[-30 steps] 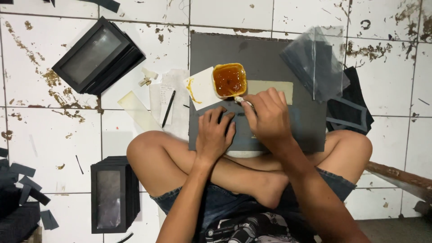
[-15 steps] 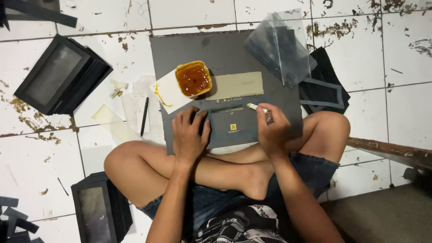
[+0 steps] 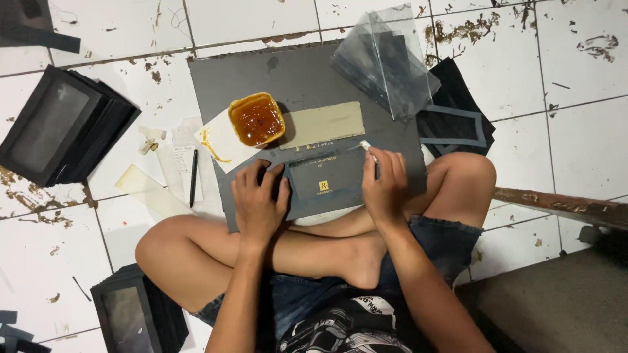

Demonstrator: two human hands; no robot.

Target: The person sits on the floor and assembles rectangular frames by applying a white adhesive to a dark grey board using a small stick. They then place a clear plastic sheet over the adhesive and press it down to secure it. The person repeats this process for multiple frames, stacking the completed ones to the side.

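Since half a second ago both hands have stayed pressed on the dark grey card, while the view has shifted so the grey board sits more toward the centre; a second ago the right hand was up by the glue tub, and it has since come back down to the card's right end.

Nearest, at six o'clock, the person's crossed bare legs (image 3: 307, 252) and denim shorts fill the lower middle. Just above them, the left hand (image 3: 260, 202) lies flat with fingers spread, pressing on the left end of the dark grey card (image 3: 325, 178), which rests on the near edge of the grey board (image 3: 216, 82). The right hand (image 3: 384, 185) is at the card's right end, its fingers pinched together on a small white stick (image 3: 367, 148) whose tip points to twelve o'clock.

Beyond the card, a pale olive strip (image 3: 322, 124) lies across the board. At eleven o'clock from the card an orange tub of amber glue (image 3: 256, 119) sits on a white sheet (image 3: 219, 140) smeared with yellow. A black pen (image 3: 193, 178) lies on the tiles at nine o'clock.

Farther off, a clear plastic sleeve (image 3: 386, 62) rests at one o'clock over a pile of black frames (image 3: 458, 111). A stack of black window boxes (image 3: 62, 127) lies at ten o'clock, another black box (image 3: 134, 314) at seven o'clock.
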